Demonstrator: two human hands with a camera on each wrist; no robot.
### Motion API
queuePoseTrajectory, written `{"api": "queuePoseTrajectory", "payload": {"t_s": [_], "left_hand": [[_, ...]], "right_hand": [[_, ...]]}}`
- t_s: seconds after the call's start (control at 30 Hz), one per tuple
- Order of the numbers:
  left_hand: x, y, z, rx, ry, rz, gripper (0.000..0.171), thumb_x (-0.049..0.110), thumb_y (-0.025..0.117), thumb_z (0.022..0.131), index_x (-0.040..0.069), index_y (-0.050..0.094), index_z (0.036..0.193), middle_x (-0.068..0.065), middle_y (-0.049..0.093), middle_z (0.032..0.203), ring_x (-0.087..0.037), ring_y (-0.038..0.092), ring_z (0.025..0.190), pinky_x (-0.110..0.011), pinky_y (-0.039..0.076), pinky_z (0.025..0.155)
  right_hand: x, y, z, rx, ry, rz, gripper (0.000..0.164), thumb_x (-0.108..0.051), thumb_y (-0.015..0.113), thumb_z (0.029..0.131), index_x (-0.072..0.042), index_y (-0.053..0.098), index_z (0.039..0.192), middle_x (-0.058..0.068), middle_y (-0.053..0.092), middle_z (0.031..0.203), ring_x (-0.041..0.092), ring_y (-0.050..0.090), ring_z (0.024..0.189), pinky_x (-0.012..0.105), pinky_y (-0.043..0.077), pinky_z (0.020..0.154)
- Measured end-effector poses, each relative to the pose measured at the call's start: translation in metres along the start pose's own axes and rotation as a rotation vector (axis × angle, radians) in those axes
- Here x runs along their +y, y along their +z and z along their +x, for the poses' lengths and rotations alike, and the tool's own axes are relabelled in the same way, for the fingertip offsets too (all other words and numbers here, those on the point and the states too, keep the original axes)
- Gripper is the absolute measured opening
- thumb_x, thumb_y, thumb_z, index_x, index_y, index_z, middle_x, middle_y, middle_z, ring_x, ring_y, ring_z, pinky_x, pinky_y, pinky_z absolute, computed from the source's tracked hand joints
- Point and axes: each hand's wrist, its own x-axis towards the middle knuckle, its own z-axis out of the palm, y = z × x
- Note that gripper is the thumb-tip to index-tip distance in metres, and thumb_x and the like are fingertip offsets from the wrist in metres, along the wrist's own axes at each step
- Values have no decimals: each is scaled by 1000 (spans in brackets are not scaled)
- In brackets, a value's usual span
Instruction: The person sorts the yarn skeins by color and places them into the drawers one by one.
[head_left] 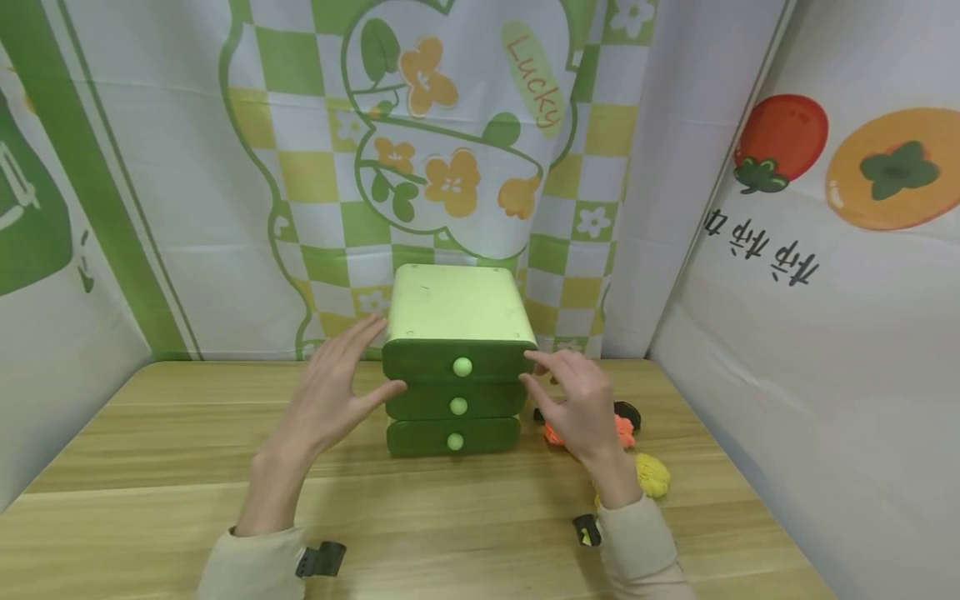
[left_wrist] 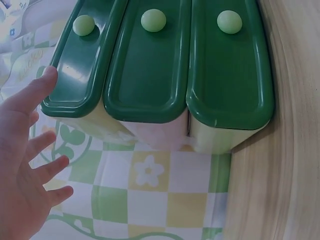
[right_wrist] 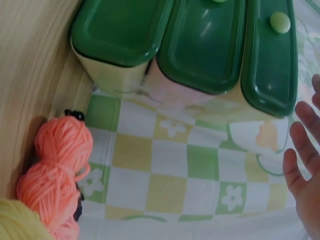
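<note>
A small three-drawer cabinet (head_left: 461, 304) stands upright on the table, with a pale green top, dark green drawer fronts (left_wrist: 145, 70) and round light green knobs (head_left: 462, 367). All three drawers look closed. In the head view my left hand (head_left: 330, 396) is at the cabinet's left side, fingers extended and thumb tip at the edge of the drawer fronts. Opposite it, my right hand (head_left: 577, 404) has fingertips and thumb by the right edge of the upper drawers. The right wrist view has the right fingers (right_wrist: 300, 137) spread beside the cabinet, holding nothing.
A coral yarn skein (right_wrist: 57, 165) and a yellow yarn skein (head_left: 652, 475) lie right of the cabinet, partly behind my right arm. Black items (head_left: 627, 412) lie by the coral yarn. A patterned curtain (head_left: 307, 167) hangs behind the wooden table (head_left: 420, 533).
</note>
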Motion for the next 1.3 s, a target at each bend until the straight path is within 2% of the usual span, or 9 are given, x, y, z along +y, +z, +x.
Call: {"api": "queuePoseTrajectory", "payload": {"t_s": [0.2,0.57,0.77,0.93,1.1,1.3], "left_hand": [[1,2,0,9,8,1,84,45,72,89,18,30,156,-9,28,163,-40,30,147,-67,18,120],[-1,6,2,-12,-18,-22,82,45,70,90,18,30,156,-8,26,164,-38,28,148,-66,15,121],[-1,8,1,-23,-21,-23,81,47,69,91,19,30,156,-8,26,164,-37,29,148,-66,17,121],[2,9,1,-34,-29,-31,81,48,68,91,21,30,157,-4,19,167,-36,25,150,-69,20,118],[4,11,1,-21,-12,-38,80,47,68,92,19,30,157,-3,17,167,-36,25,150,-69,23,117],[6,12,3,-22,11,-30,80,46,68,92,17,31,156,-7,23,166,-36,28,149,-66,25,118]], "right_hand": [[-10,6,2,-35,-13,1,25,-19,77,87,-9,73,109,2,70,79,13,60,64,25,51,56],[-22,13,3,-95,-4,-20,28,-24,77,87,-10,72,111,1,68,78,10,57,63,22,49,55],[-27,20,7,-114,-44,1,31,-22,79,85,-10,72,112,-1,67,75,5,47,50,14,35,45],[-33,27,15,-160,-59,-9,35,-24,79,85,-11,70,116,-3,68,73,0,42,45,9,22,40],[-37,30,18,-208,-31,-35,35,-26,78,86,-14,69,118,-8,64,62,1,47,44,11,25,40],[-38,35,17,-247,-37,-71,38,-28,78,87,-16,67,121,-10,59,56,-1,44,42,12,28,39]]}}
